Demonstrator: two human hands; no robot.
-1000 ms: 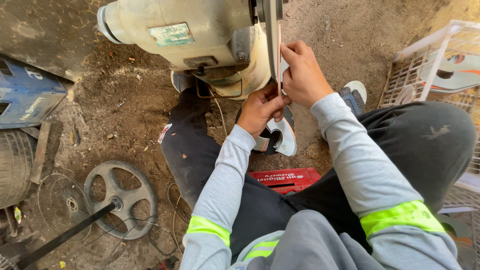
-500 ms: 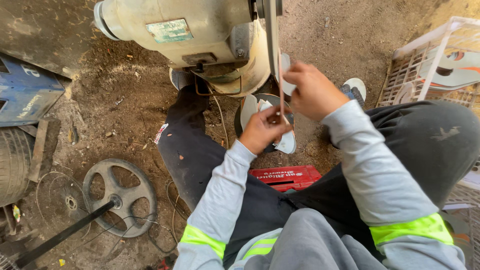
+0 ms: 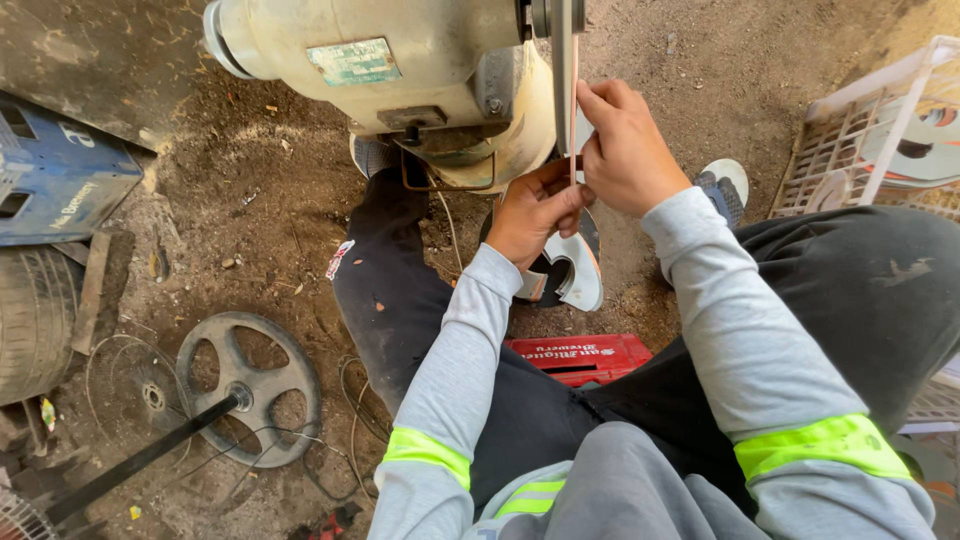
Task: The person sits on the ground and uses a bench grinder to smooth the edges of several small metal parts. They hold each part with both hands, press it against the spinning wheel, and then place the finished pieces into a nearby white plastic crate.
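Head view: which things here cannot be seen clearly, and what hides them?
- Thin flat piece between the hands: seen edge-on, shape unclear.
- Grinding wheel, head view: cut off by the top edge.
- Left hand fingertips: hidden behind the right hand.
- White crate: cut off by the right edge.

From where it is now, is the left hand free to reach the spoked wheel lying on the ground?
Probably not yet: the left hand is busy pinching a thin flat piece with the right hand at the grinder. The spoked wheel lies uncovered beyond the left knee.
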